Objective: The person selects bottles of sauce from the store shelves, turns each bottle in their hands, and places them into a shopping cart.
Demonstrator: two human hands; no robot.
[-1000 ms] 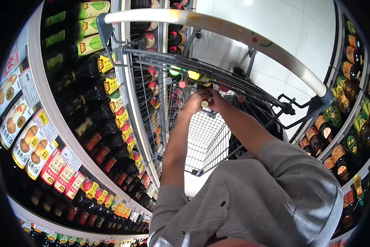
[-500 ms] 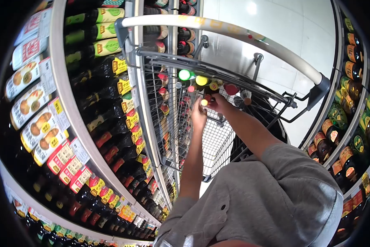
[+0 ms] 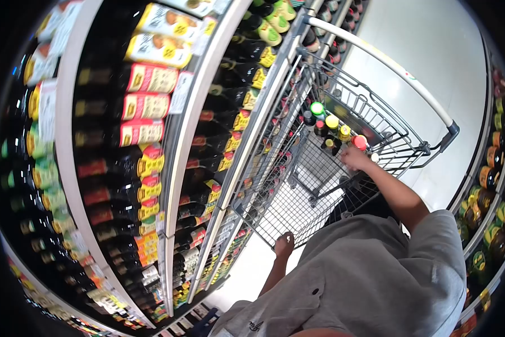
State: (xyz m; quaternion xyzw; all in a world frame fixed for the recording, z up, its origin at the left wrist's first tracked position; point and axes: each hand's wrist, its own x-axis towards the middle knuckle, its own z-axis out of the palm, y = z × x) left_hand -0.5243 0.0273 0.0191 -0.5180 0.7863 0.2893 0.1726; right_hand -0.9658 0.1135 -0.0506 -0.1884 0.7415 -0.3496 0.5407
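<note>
My right hand (image 3: 353,159) is over the wire shopping cart (image 3: 289,209), its fingers curled close beside the grouped bottles; what they hold, if anything, is hidden. Among these bottles are ones with a green cap (image 3: 317,108), a yellow cap (image 3: 331,121) and a red cap (image 3: 359,141). A smaller bottle with a dull yellow cap (image 3: 329,144) stands just left of that hand. Lower down, by the cart's near corner, my left hand (image 3: 284,244) is away from the bottles. Its fingers are curled in, and their contents cannot be made out.
Shelves (image 3: 193,121) packed with dark bottles and jars run along the left, close to the cart. More bottles line the shelf at the far right (image 3: 490,174). The cart's pale handle (image 3: 381,63) arches over the pale tiled floor (image 3: 415,25).
My hands have parted: the left has dropped toward the cart's near corner, while the right is by the bottles. The view has shifted, with cart and bottles farther right and more left shelving visible.
</note>
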